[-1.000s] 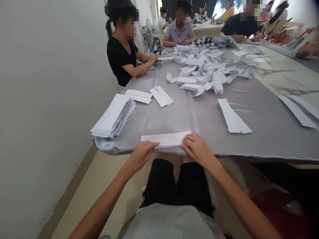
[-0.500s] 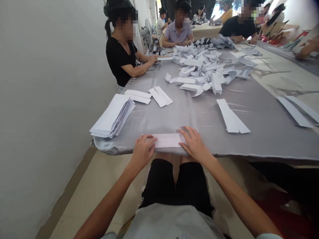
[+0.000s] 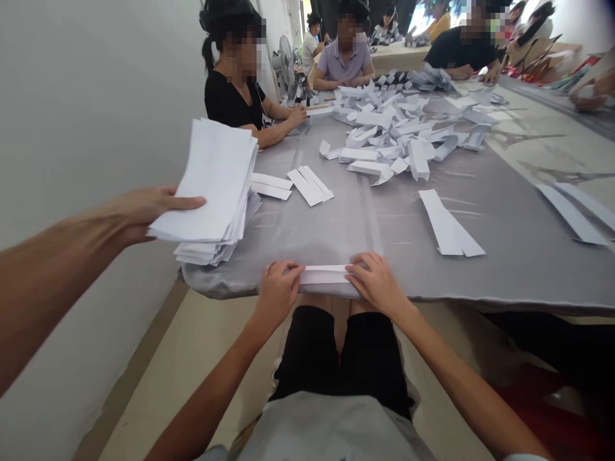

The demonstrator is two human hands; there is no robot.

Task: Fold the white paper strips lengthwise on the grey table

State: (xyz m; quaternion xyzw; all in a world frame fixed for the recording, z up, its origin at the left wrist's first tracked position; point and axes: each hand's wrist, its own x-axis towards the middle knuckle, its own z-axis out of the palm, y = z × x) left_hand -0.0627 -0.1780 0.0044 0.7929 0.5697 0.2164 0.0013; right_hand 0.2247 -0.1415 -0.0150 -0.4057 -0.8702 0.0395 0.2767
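Note:
A narrow strip of folded white paper (image 3: 325, 276) lies at the near edge of the grey-covered table, in front of my lap. Its left end is pinched by my left hand (image 3: 279, 286), with thumb and fingers on the paper. At the other end my right hand (image 3: 373, 280) grips it the same way, fingertips along the upper fold. Left of my hands, another person's hand (image 3: 161, 208) holds a thick sheaf of white paper (image 3: 211, 179) just above a stack of white paper (image 3: 199, 253), partly covering it.
Flat folded strips (image 3: 310, 186) lie beyond my hands, and a single flared paper piece (image 3: 449, 227) is to the right. A large heap of folded papers (image 3: 384, 128) covers the table's far part. Several people sit around the table; a wall (image 3: 86, 115) stands at left.
Another person's arm has come in from the left with a sheaf of paper over the stack. The paper between my hands has become narrower, its upper edge folded toward me.

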